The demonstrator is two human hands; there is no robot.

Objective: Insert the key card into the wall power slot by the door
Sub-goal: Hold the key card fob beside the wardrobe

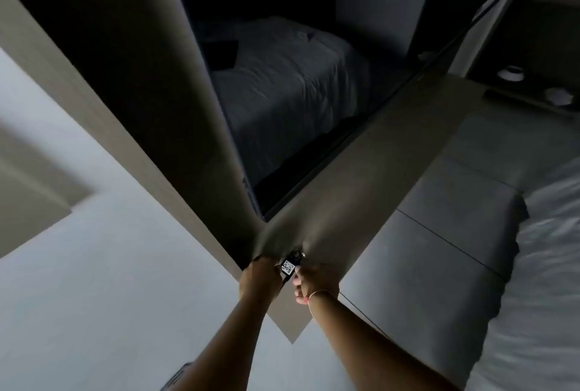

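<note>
The room is dim and the view is tilted. A small white key card with dark markings and a dark key ring at its top is held low in the middle of the view. My left hand grips its left edge. My right hand, with a thin bracelet at the wrist, pinches its right edge with the fingertips. Both hands are against a beige panel. I cannot make out a wall power slot; a grey fitting at the bottom edge is too cut off to identify.
A white wall fills the left. A tall mirror beyond the hands reflects a bed. A bed with white sheets lies at the right, beside a grey padded panel. Two white cups sit on a shelf at the upper right.
</note>
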